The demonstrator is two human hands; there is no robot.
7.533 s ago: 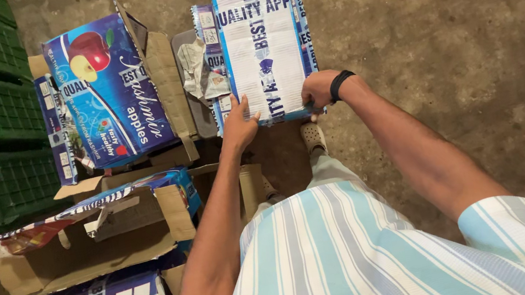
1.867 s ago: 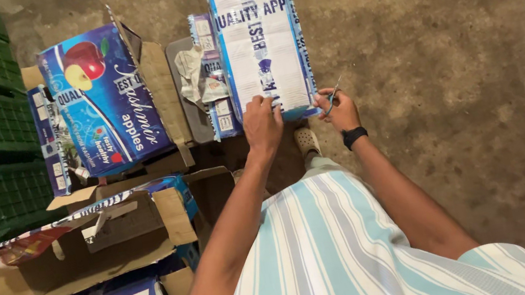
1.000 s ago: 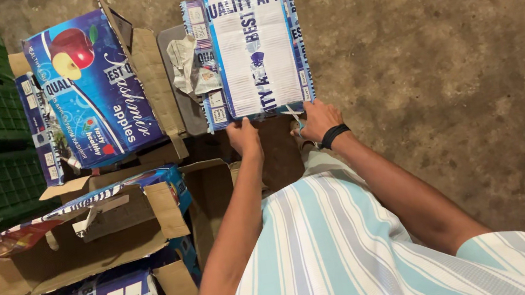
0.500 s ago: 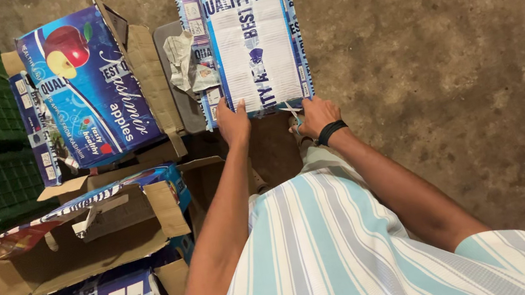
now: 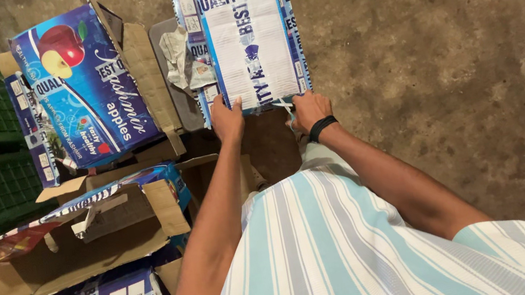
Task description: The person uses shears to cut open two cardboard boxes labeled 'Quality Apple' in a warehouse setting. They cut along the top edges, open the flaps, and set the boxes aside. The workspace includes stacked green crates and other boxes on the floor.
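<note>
Left hand (image 5: pixel 227 116) fingers pinch near edge of white-and-blue taped cardboard carton (image 5: pixel 248 32) at 12 o'clock; right hand (image 5: pixel 310 108) closed on small pale tool, kind unclear. Risk: tool slips toward left fingers; carton tips onto concrete floor (image 5: pixel 459 50).

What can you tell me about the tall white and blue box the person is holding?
The box is a long, flat cardboard carton, white down the middle with blue edges and printing, under shiny clear tape. It stands on end on the dirt floor, leaning slightly. The left hand presses its lower edge; the right hand holds the lower right corner. Crumpled paper and another carton sit just behind it.
</note>
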